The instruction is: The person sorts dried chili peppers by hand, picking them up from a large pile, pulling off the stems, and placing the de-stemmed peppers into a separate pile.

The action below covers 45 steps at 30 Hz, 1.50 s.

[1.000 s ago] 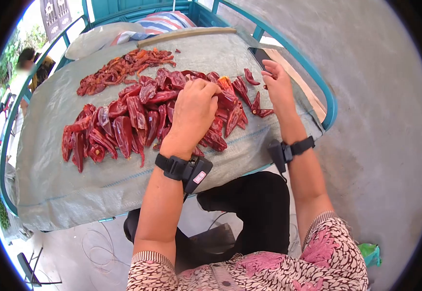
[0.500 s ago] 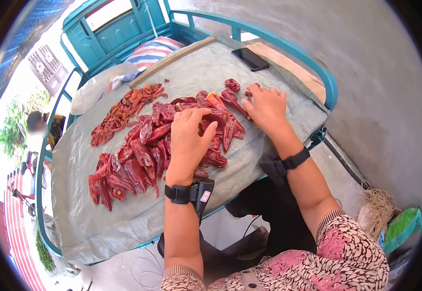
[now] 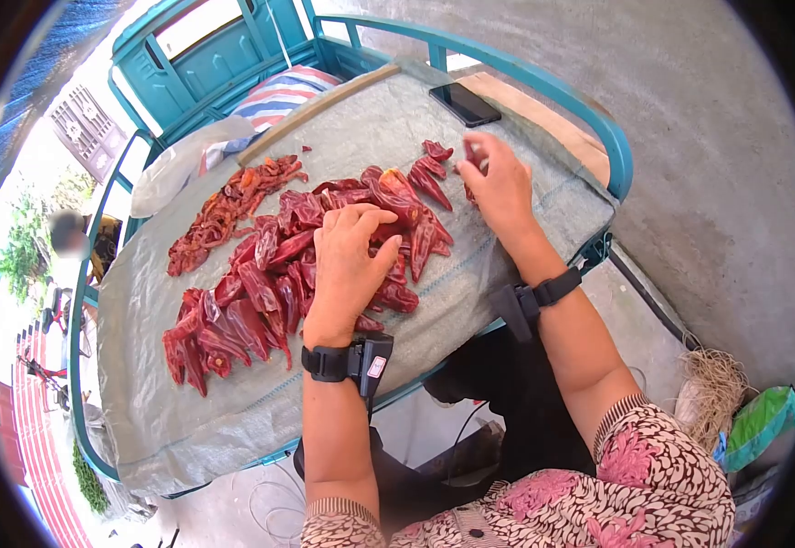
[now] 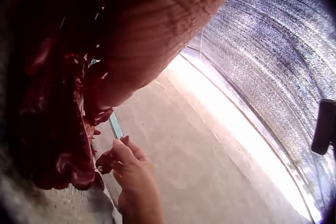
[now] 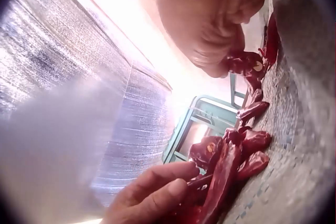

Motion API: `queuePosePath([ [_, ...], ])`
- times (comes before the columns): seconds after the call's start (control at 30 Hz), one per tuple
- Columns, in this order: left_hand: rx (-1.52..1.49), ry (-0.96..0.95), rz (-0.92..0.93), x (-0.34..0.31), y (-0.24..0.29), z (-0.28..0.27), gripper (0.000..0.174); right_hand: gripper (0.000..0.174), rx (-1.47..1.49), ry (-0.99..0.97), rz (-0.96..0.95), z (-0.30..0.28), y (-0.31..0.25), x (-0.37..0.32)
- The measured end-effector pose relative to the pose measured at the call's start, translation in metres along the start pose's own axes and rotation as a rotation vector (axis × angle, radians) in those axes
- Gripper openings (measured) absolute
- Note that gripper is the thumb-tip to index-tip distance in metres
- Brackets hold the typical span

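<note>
A heap of dried red peppers [image 3: 256, 301] lies on a grey woven sheet [image 3: 397, 365]. My left hand [image 3: 347, 260] lies over the right part of this heap, and in the right wrist view its thumb and forefinger meet at a dark red pepper [image 5: 201, 183]. To the right, my right hand [image 3: 500, 187] is raised close over the sheet. In the left wrist view that hand pinches a shrivelled dark red pepper [image 4: 106, 161] between fingers and thumb. A few separate peppers [image 3: 428, 181] lie between the two hands.
Behind the heap is a second pile of smaller, more wrinkled peppers [image 3: 233, 210]. A black phone [image 3: 464, 104] lies at the far right, near a teal metal rail [image 3: 525, 78]. A wooden strip [image 3: 315, 114] and a striped sack [image 3: 283, 96] are at the back.
The head view has turned. The right hand first came down toward the separate peppers, then rose slightly with its fingers drawn together. The left hand stayed on the heap, its thumb now spread wider.
</note>
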<state>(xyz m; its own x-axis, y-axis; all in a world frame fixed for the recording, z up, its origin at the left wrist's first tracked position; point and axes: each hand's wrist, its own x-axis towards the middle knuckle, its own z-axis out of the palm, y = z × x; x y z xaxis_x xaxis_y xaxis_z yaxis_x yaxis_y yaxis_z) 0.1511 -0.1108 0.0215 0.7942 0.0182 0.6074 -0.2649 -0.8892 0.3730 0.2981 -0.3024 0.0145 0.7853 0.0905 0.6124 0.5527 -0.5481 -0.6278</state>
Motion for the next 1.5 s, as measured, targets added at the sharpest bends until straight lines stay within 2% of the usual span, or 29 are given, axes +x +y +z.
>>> queuePosePath([
  [0.03, 0.014, -0.005, 0.003, 0.000, 0.000, 0.000, 0.029, 0.029, 0.008, 0.098, -0.050, 0.000, 0.002, 0.001],
  [0.1, 0.021, -0.011, 0.000, 0.000, -0.001, 0.001, 0.027, 0.028, -0.170, 0.027, -0.094, -0.013, 0.003, 0.000],
  [0.13, 0.026, -0.013, -0.004, 0.000, -0.001, 0.002, 0.026, 0.028, -0.258, -0.011, -0.118, -0.021, 0.001, -0.001],
  [0.23, 0.018, -0.052, -0.047, 0.000, 0.000, 0.000, 0.026, 0.026, -0.432, -0.334, -0.094, -0.040, -0.011, -0.008],
  [0.33, 0.021, -0.061, -0.046, -0.001, -0.001, 0.000, 0.026, 0.026, -0.396, -0.453, -0.146, -0.040, -0.004, -0.014],
  [0.43, 0.028, -0.071, -0.054, -0.001, 0.000, 0.000, 0.026, 0.026, -0.451, -0.494, -0.133, -0.033, 0.001, -0.010],
  [0.53, 0.039, -0.063, -0.037, -0.002, -0.002, 0.001, 0.026, 0.017, -0.389, -0.438, -0.159, -0.028, 0.012, -0.009],
  [0.63, 0.032, -0.075, -0.038, -0.002, -0.002, 0.000, 0.027, 0.021, -0.346, -0.403, -0.099, -0.022, 0.013, -0.008],
  [0.83, 0.026, -0.022, -0.015, -0.003, -0.002, 0.002, 0.027, 0.026, -0.011, -0.116, -0.092, -0.009, 0.018, 0.002],
  [0.93, 0.032, -0.021, -0.010, -0.003, -0.002, 0.002, 0.026, 0.022, -0.107, -0.012, -0.336, -0.007, 0.001, -0.001],
  [1.03, 0.019, -0.078, -0.045, -0.003, -0.001, 0.000, 0.027, 0.020, -0.284, -0.171, -0.484, 0.001, -0.001, -0.010],
  [1.13, 0.022, -0.082, -0.042, -0.003, -0.001, -0.001, 0.028, 0.018, -0.368, -0.303, -0.429, 0.011, 0.000, -0.017],
  [1.23, 0.034, -0.089, -0.042, -0.003, -0.001, 0.000, 0.028, 0.017, -0.323, -0.248, -0.458, 0.014, 0.009, -0.014],
  [1.43, 0.022, -0.073, -0.027, -0.004, -0.003, 0.001, 0.028, 0.018, -0.352, 0.074, -0.289, 0.005, 0.000, -0.007],
  [1.5, 0.035, -0.086, -0.030, -0.004, -0.002, 0.000, 0.028, 0.021, -0.093, -0.057, -0.284, 0.006, -0.004, -0.004],
])
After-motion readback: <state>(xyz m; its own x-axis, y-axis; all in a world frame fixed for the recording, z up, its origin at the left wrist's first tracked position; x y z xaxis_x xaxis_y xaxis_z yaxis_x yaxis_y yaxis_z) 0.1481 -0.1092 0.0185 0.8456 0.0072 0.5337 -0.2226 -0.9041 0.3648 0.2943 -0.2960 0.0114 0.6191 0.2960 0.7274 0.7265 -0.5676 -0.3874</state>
